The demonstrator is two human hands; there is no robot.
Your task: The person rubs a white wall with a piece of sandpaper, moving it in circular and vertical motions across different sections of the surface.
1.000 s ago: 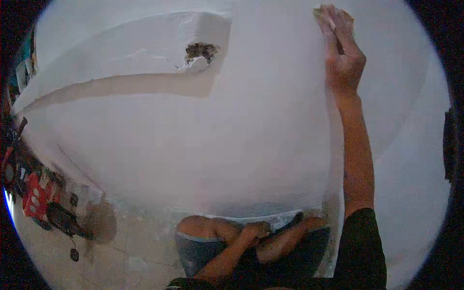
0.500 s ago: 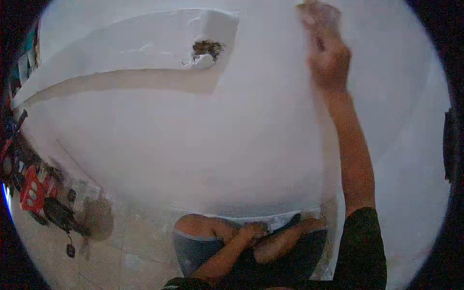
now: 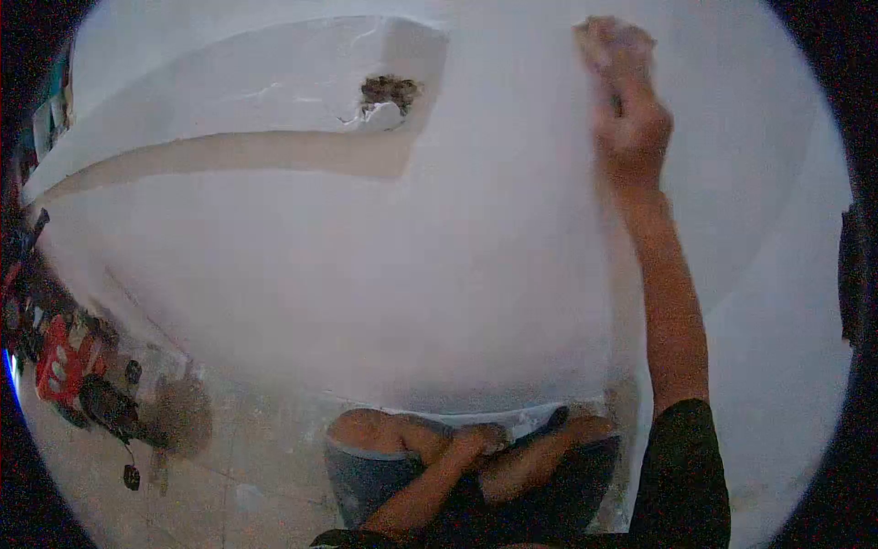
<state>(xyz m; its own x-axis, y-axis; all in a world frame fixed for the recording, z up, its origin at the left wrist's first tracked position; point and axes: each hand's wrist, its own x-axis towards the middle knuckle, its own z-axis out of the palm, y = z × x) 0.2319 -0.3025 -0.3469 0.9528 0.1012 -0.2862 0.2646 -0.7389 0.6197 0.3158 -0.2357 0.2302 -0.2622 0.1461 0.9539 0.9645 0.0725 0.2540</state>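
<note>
So the room's mostly one big white wall (image 3: 366, 247), pretty smooth, bulging a bit from the wide lens. Up around 11 o'clock there's a raised white ledge (image 3: 274, 87) with a curved lower edge, a tan-grey shadow band (image 3: 265, 154) under it, and a rough brownish hole (image 3: 390, 92) near its right end. Floor's pale tile (image 3: 197, 489) down at 7 o'clock, thin grout lines, whitish smudges. Over at 8 o'clock there's some red-and-black clutter (image 3: 59, 366), too blurry to name, plus a bright bluish-white light strip (image 3: 11, 373) at the edge. Dark object (image 3: 851, 274) at 3 o'clock. Lighting's kinda dim and grainy.
</note>
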